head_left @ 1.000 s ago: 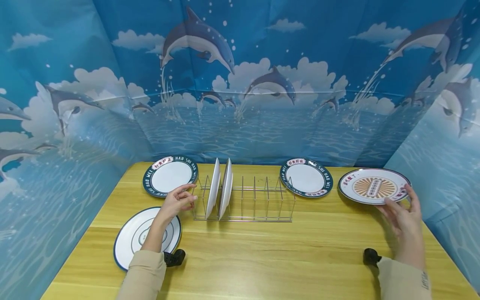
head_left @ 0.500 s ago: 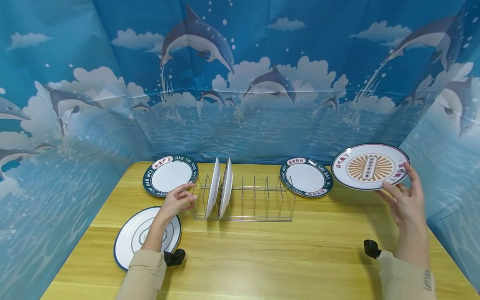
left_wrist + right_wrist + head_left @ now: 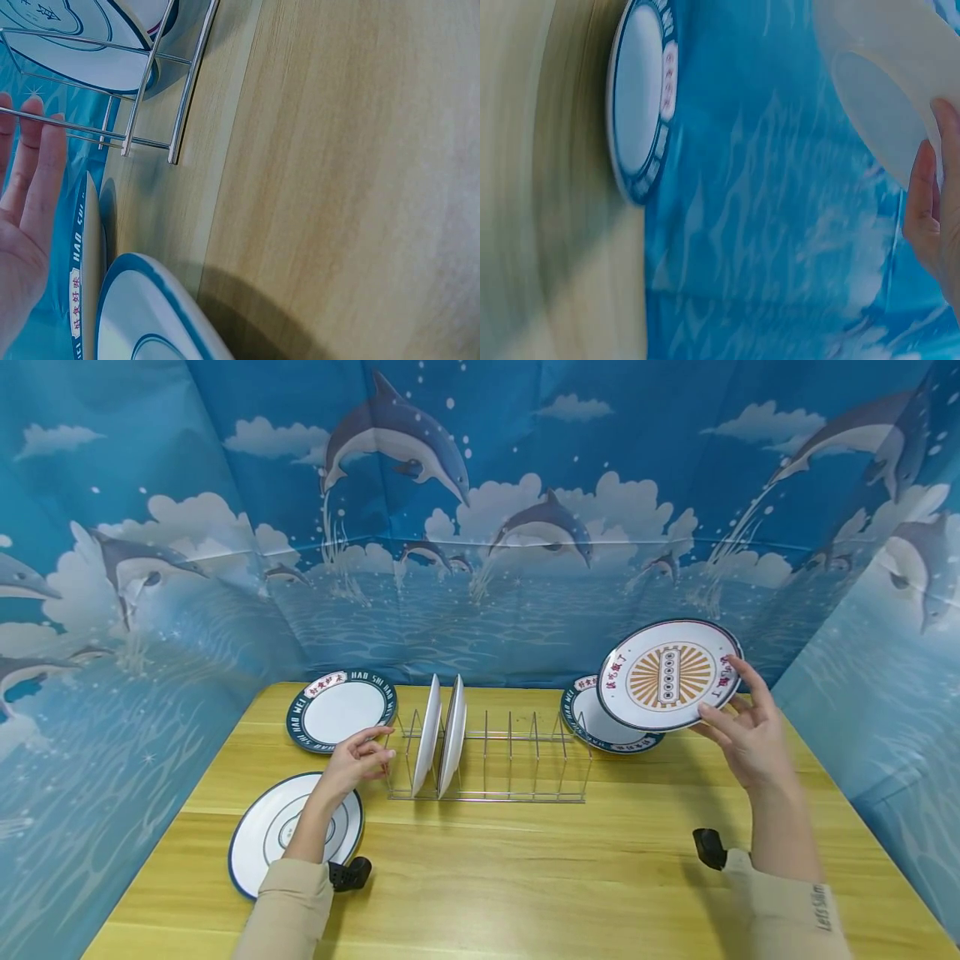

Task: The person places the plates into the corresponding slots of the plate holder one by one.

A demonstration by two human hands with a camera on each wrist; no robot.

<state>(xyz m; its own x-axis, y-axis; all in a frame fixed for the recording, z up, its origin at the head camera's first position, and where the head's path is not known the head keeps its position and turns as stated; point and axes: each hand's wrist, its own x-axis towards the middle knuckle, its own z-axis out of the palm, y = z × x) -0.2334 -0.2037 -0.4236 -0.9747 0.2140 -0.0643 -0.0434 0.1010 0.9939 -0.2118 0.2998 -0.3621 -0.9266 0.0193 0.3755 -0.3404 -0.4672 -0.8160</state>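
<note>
My right hand pinches the rim of a white plate with an orange sunburst in its middle. The plate is tilted and raised above the table, and its pale underside shows in the right wrist view. Partly behind it lies a green-rimmed plate. At the left end of a wire plate rack, the fingertips of my left hand touch the end wire, fingers fairly straight in the left wrist view. Two plates stand upright in the rack's left slots, a left one and a right one.
Another green-rimmed plate lies at the back left of the wooden table. A blue-rimmed plate lies in front of it, partly under my left forearm. A dolphin-print curtain hangs behind and at both sides.
My right hand has lifted the sunburst plate off the right side and carried it left, tilting it until it overlaps the green-rimmed plate in view. The left hand has stayed at the rack.
</note>
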